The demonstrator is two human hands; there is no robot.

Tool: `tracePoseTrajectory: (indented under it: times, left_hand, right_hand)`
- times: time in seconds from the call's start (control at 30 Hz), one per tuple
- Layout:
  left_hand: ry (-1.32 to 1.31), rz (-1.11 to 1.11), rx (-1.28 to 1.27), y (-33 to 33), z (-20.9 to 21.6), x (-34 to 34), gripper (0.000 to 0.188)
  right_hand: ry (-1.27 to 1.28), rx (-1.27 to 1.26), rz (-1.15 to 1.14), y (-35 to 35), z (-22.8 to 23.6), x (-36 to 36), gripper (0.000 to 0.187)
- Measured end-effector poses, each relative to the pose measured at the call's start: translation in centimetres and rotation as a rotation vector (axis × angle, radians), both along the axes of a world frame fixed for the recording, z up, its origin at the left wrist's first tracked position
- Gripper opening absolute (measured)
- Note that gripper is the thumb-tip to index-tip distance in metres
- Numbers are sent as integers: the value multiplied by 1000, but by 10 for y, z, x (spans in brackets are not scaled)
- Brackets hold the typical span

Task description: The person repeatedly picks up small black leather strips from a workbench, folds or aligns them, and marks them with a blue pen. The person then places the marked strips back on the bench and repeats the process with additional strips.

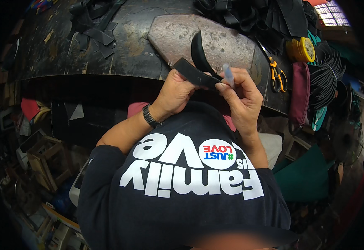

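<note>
A black strap point(190, 73) is bent into a V between my hands, just over the near edge of the table; one end stands up and curves toward the slab behind it. My left hand point(174, 92) is closed on the strap, with the thumb and fingers pinching its lower side. My right hand point(245, 95) pinches the strap where its two parts meet. A slim, translucent whitish-blue pen-like tool point(228, 75) sticks up between the right fingers. Its lower end is hidden by the fingers.
On the dark table point(136, 62) lies a brown-grey slab point(165, 31). Black strips point(94, 29) are heaped at the left, more black pieces point(288, 18) at the back right. Orange-handled scissors point(278, 78), a yellow round container point(301, 50), a maroon pouch point(299, 91) and bundled black cords point(327, 73) stand right.
</note>
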State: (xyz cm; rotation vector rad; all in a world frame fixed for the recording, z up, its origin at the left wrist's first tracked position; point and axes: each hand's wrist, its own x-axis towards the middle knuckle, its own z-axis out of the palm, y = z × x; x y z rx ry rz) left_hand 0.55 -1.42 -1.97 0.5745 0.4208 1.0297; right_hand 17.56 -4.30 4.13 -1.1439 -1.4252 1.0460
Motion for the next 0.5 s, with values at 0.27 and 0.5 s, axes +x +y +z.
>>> tracePoseTrajectory:
  times: [0.27, 0.5]
  left_hand:
    - [4, 2, 29, -4, -11, -2, 19]
    - [21, 38, 110, -4, -6, -1, 22]
  right_hand:
    - [107, -51, -63, -2, -5, -7, 13]
    - [-77, 100, 10, 0, -6, -2, 15]
